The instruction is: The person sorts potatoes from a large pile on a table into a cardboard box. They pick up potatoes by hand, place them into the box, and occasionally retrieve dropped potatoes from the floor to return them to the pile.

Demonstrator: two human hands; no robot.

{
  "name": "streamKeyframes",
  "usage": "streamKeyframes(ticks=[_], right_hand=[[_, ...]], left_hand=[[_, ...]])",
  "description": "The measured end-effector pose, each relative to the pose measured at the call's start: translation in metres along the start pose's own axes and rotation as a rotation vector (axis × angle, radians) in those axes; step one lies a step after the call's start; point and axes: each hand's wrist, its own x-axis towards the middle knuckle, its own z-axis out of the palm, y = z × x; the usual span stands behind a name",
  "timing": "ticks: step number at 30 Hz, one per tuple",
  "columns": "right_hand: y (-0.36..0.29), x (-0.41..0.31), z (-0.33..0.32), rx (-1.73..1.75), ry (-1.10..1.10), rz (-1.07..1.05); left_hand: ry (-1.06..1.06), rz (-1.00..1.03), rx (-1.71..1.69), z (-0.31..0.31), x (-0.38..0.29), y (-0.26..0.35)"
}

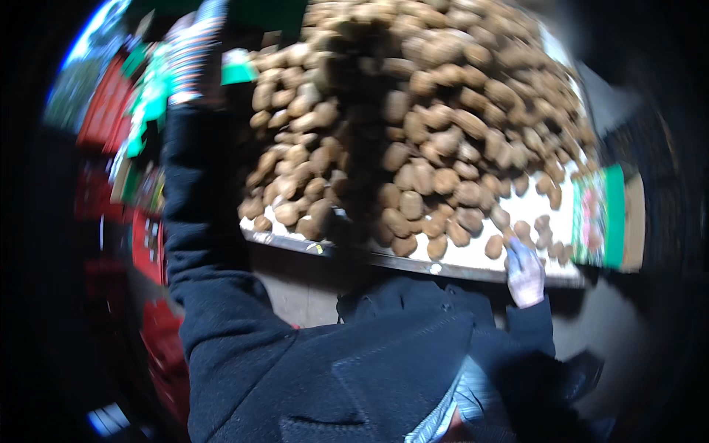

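A large heap of brown kiwifruit lies on a white-surfaced table with a dark edge. At the near right of it, my right hand, in a pale glove, points its fingers at the loose kiwifruit by the edge and seems to touch one; its grip is not clear. My left arm reaches far forward on the left. Beyond its dark sleeve, my left hand is a striped blur beside green-and-white boxes, and its fingers cannot be made out.
An open printed cardboard box with a green edge stands at the table's right end. Another cardboard box sits left of my left arm. Red plastic crates stand along the left side. A dark shadow crosses the heap.
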Motion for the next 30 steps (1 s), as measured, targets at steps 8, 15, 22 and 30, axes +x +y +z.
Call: streamKeyframes(ticks=[8,15,22,30], right_hand=[[-0.059,0.066,-0.035,0.303,0.122,-0.045],[-0.079,0.101,-0.033,0.293,0.336,-0.483],[-0.117,0.080,-0.036,0.396,0.077,-0.742],[-0.215,0.099,-0.042,0.214,-0.011,-0.795]], left_hand=[[-0.167,0.195,-0.032,-0.013,-0.169,0.103],[-0.184,-0.461,-0.657,0.013,-0.290,0.153],[-0.005,0.087,-0.053,-0.008,-0.324,0.120],[0.058,0.142,0.001,-0.043,-0.320,0.063]])
